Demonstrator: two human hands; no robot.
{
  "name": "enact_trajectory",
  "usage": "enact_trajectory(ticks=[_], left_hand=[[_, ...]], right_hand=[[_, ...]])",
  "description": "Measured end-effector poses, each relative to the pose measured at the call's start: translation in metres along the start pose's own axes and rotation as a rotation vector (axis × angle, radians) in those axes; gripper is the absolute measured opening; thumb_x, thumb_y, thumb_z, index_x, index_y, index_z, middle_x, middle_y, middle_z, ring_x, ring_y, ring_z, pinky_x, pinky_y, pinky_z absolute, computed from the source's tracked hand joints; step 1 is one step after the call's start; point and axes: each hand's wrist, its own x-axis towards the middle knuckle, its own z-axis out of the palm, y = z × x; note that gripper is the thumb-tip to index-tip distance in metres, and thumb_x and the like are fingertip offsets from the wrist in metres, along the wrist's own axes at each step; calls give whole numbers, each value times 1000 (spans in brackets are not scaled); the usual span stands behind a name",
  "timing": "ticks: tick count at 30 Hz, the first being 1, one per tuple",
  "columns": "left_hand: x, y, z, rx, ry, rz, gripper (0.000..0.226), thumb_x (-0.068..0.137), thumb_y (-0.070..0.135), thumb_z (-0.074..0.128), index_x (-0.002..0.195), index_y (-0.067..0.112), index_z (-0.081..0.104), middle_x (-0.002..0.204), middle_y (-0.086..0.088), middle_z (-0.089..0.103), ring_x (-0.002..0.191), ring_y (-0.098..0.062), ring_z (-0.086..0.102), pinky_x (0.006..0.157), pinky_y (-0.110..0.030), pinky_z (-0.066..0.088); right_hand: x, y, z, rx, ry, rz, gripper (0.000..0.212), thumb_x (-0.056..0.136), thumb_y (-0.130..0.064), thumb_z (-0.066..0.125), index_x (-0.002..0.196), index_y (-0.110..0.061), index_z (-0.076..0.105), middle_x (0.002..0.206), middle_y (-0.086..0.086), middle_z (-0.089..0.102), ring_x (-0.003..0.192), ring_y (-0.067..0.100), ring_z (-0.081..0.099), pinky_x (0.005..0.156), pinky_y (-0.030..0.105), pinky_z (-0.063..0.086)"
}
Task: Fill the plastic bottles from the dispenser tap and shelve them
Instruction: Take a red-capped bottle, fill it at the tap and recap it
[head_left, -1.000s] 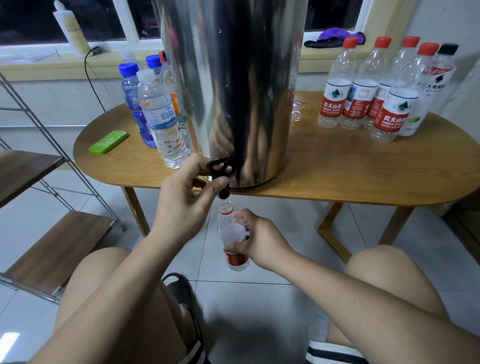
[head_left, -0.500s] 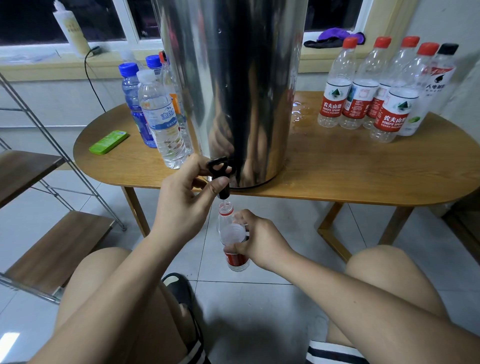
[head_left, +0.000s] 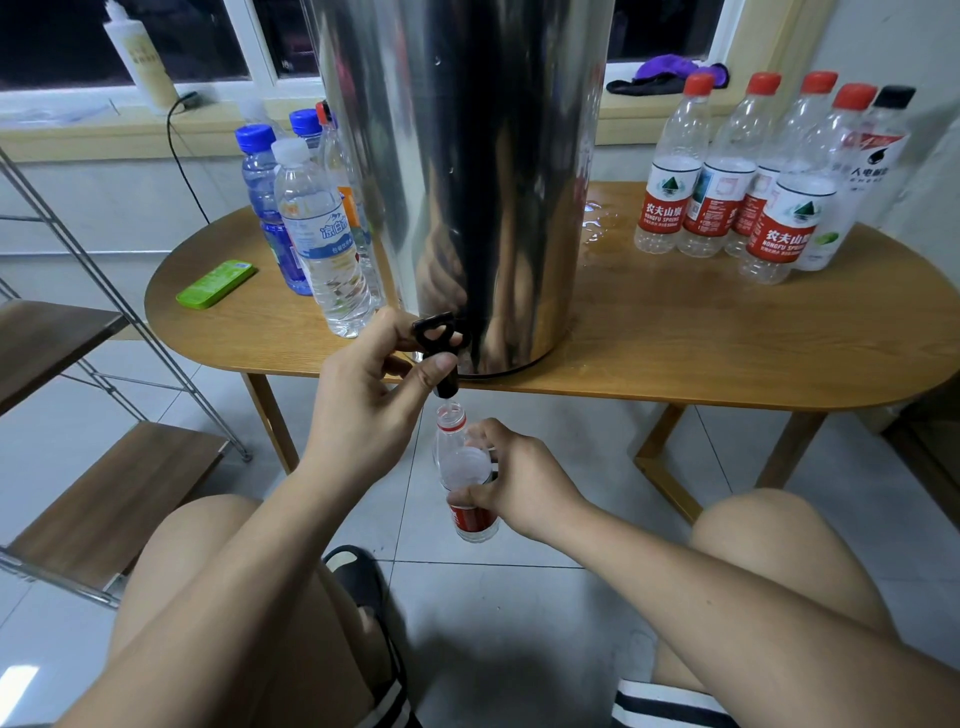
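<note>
A tall steel dispenser (head_left: 467, 171) stands on the oval wooden table (head_left: 675, 353), its black tap (head_left: 439, 345) over the front edge. My left hand (head_left: 369, 395) grips the tap lever between fingers and thumb. Right under the spout my right hand (head_left: 511, 486) holds an uncapped clear bottle with a red label (head_left: 465, 467), upright, mouth just below the spout. Several red-capped bottles (head_left: 727, 176) stand at the table's right. Blue-capped and white-capped bottles (head_left: 311, 218) stand left of the dispenser.
A metal-framed shelf with wooden boards (head_left: 109, 488) stands at the left. A green flat box (head_left: 215, 284) lies on the table's left end. Spilled water (head_left: 595, 223) glistens beside the dispenser. My knees flank the bottle; a black slipper (head_left: 358, 577) lies on the tiled floor.
</note>
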Motion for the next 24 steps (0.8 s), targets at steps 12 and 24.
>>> enact_trajectory(ticks=[12, 24], left_hand=[[0, 1, 0, 10, 0, 11, 11, 102, 11, 75, 111, 10, 68, 102, 7, 79, 92, -10, 77, 81, -43, 59], [1, 3, -1, 11, 1, 21, 12, 102, 8, 75, 111, 11, 67, 106, 5, 79, 93, -5, 77, 80, -36, 60]], right_hand=[[0, -1, 0, 7, -19, 8, 89, 48, -72, 79, 126, -40, 54, 126, -16, 71, 111, 17, 71, 90, 44, 63], [-1, -2, 0, 8, -14, 8, 89, 48, -71, 80, 127, -39, 54, 126, -17, 70, 111, 16, 71, 90, 44, 62]])
